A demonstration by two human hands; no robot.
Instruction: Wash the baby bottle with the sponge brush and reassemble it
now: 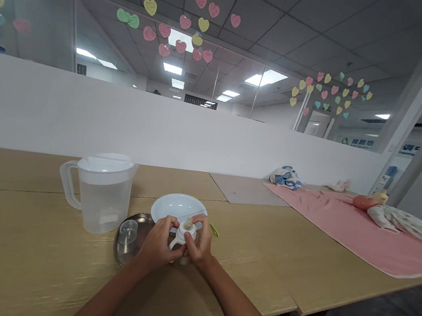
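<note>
Down at lower center, my left grip (158,242) and right grip (199,242) close on a baby bottle (183,238), teat (188,223) up, to steady it.

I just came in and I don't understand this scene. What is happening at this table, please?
A person holds a white baby bottle in both hands, with the left hand and right hand on either side of its teat. A white plate lies just behind the hands. To the left, a clear cap sits on a metal dish, and beyond it stands a plastic jug. Farther along the table, a baby doll lies on a pink mat.
</note>
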